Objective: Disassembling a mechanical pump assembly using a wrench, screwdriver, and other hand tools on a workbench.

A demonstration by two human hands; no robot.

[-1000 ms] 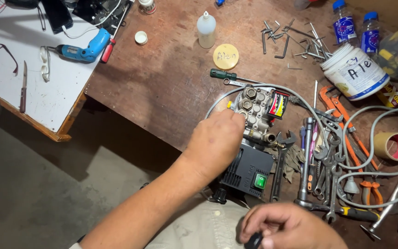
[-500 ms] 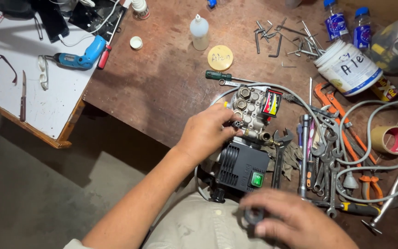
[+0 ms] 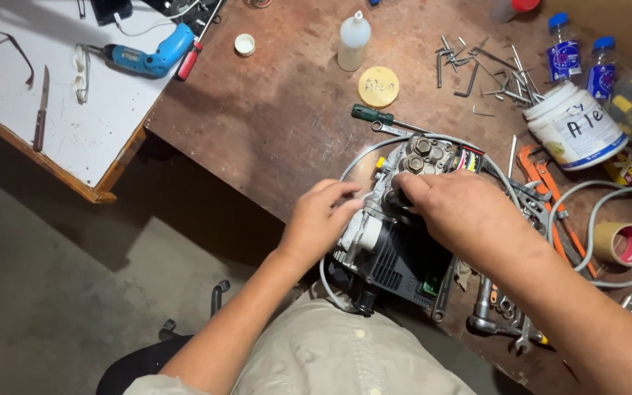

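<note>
Pump unit (image 3: 396, 234), metal head on a black motor housing, is lying at the near edge of the brown workbench (image 3: 272, 124), above the person's lap. Its left side is gripped by the left hand (image 3: 320, 223), fingers curled on the metal. The right hand (image 3: 451, 208) is laid over the top, fingertips pressed on a fitting; whether anything is pinched cannot be told. Spanners (image 3: 506, 322) lie just right; green-handled screwdriver (image 3: 374, 115) behind.

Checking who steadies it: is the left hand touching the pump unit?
Touching. The head view shows the left hand with its fingers pressed against the side of the pump unit, no gap visible.
</note>
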